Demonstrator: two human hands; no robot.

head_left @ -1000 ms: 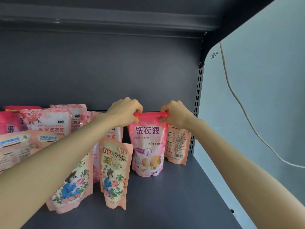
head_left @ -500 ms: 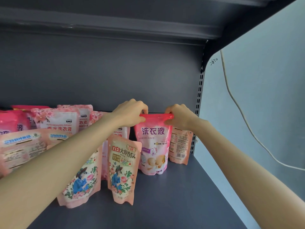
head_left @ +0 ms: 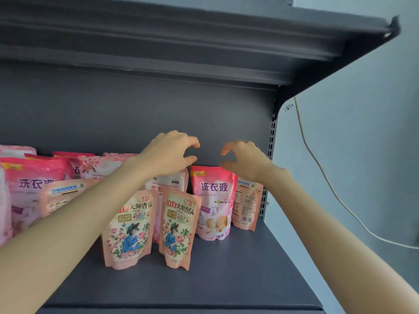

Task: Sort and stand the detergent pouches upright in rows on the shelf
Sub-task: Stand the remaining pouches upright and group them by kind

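you see glossy plastic film on the pink pouch (head_left: 214, 201) at centre, a matt smooth dark-grey metal shelf (head_left: 226, 279) at the bottom, and a matt wall (head_left: 362, 132) at right.

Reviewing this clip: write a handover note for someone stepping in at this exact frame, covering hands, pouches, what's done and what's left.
Left hand: fingers loosely curled, holds nothing, up by the back row.
Right hand: the same, empty, above the pink pouch.
Done: the pink pouch stands upright near the right end of the shelf, beside a peach pouch with its back label showing. Two floral pouches stand in front.
Left: the leftmost pouches overlap in a jumble; sort them by kind and stand them in rows.
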